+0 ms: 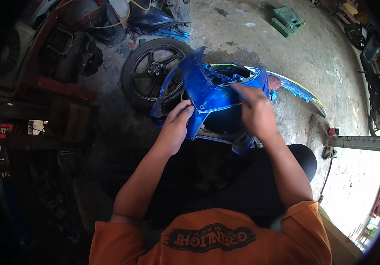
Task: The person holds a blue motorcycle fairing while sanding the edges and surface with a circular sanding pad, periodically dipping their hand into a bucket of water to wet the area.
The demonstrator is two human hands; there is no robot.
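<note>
A blue motorcycle body panel [220,102], scuffed and with large openings, rests in front of me by my knees. My left hand [180,121] is closed on its near left edge, thumb on top, the other fingers partly hidden behind. Over the panel's right side is my right hand [259,112], smeared by motion. Its fingers look closed around a thin grey-blue piece that points to the upper left, against the panel's upper opening; its kind cannot be made out. A curved blue and yellow trim piece [302,88] sticks out on the right, beside a round reddish disc [280,82].
A black wheel with a tyre [130,84] lies on the concrete floor behind the panel to the left. Dark and blue body parts [154,24] are piled farther back. A green crate [287,21] stands at the far right. A motorcycle [378,88] is along the right edge.
</note>
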